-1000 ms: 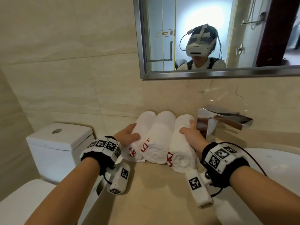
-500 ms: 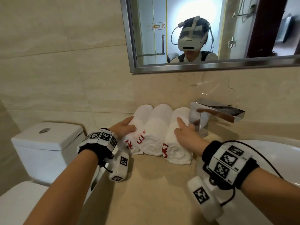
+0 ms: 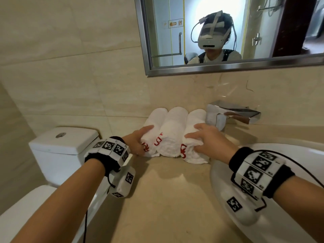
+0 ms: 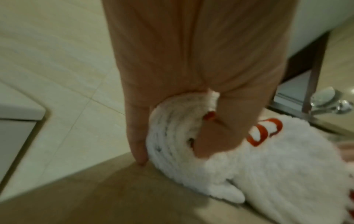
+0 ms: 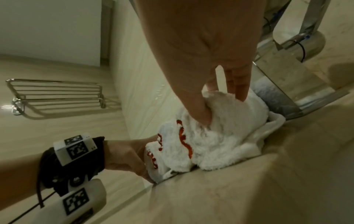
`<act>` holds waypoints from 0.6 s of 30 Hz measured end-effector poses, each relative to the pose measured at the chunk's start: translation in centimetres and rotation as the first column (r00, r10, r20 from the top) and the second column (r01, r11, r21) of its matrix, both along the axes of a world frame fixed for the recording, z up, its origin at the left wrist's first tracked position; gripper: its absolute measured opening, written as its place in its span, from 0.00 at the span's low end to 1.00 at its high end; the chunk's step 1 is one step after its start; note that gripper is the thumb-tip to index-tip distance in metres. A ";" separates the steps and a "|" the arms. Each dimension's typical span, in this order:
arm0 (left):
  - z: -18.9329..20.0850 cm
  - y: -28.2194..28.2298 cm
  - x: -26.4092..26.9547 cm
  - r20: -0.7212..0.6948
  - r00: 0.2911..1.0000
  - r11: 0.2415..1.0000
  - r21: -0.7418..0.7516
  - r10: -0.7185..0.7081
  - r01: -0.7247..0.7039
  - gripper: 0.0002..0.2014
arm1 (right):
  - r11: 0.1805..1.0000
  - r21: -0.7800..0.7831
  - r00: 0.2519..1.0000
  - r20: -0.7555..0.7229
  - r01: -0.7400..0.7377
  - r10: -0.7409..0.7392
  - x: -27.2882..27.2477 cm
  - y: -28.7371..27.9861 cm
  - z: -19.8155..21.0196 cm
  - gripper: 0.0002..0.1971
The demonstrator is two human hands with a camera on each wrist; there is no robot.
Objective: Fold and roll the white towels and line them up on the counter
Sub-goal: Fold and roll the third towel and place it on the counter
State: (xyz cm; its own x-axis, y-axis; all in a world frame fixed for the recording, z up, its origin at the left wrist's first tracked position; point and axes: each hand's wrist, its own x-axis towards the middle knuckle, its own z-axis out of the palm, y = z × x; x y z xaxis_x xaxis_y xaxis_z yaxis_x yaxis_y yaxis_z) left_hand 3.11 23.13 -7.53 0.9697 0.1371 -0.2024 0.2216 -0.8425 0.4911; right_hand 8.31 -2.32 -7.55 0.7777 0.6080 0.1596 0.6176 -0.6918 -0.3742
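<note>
Three rolled white towels with red stitching lie side by side against the wall on the beige counter (image 3: 166, 190): the left towel (image 3: 155, 118), the middle towel (image 3: 173, 130) and the right towel (image 3: 194, 120). My left hand (image 3: 140, 140) grips the near end of the left towel (image 4: 172, 128), thumb (image 4: 216, 136) on its rolled face and fingers down its outer side. My right hand (image 3: 208, 139) grips the near end of the right towel (image 5: 229, 128), thumb (image 5: 199, 112) dug into the cloth and fingers over the top. A loose flap of that towel hangs at its right side.
A chrome faucet (image 3: 231, 114) stands right beside the right towel, and the white basin (image 3: 289, 148) fills the counter's right part. A toilet tank (image 3: 64, 142) sits left of and below the counter edge. A mirror frame (image 3: 228, 65) hangs above; a wall rack (image 5: 55, 94) is mounted further left.
My right hand has slid back along the right towel from its far half to its near end and now grips it. The left hand stays at the left towel's near end.
</note>
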 end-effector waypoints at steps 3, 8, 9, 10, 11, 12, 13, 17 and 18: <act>-0.2 0.0 0.5 0.026 0.999 0.999 0.031 0.026 -0.027 0.49 | 0.999 -0.031 1.000 0.009 0.017 -0.017 -0.2 0.5 0.0 0.26; 0.3 0.1 0.3 0.011 1.000 0.999 0.034 -0.004 0.003 0.49 | 0.974 -0.226 0.999 0.023 -0.034 0.041 -0.9 0.3 1.0 0.30; 0.3 0.2 0.1 0.014 1.000 1.000 0.000 -0.012 0.012 0.49 | 0.972 -0.229 0.999 0.020 -0.042 0.048 -1.0 0.5 1.3 0.30; 0.2 0.4 -0.1 0.013 1.000 0.998 -0.067 0.002 -0.002 0.49 | 0.975 -0.216 0.998 0.028 -0.047 0.054 -1.1 1.0 1.6 0.32; 0.2 0.6 -0.2 0.011 1.000 0.989 -0.147 0.027 -0.026 0.48 | 0.978 -0.201 0.997 0.038 -0.054 0.063 -1.1 1.7 1.8 0.34; 0.2 0.6 -0.3 0.010 0.999 0.976 -0.212 0.047 -0.044 0.47 | 0.978 -0.199 0.996 0.043 -0.069 0.079 -1.2 2.6 1.9 0.35; 0.2 0.6 -0.4 0.013 0.998 0.968 -0.245 0.058 -0.053 0.46 | 0.971 -0.224 0.994 0.049 -0.085 0.098 -1.3 3.6 1.9 0.37; -0.1 0.3 -0.5 0.050 0.995 0.973 -0.221 0.083 -0.070 0.44 | 0.915 -0.396 0.978 0.151 -0.072 0.142 -1.4 6.9 1.2 0.32; -0.2 0.3 -0.5 0.054 0.995 0.970 -0.230 0.089 -0.074 0.45 | 0.909 -0.412 0.974 0.170 -0.064 0.146 -1.3 7.2 1.2 0.29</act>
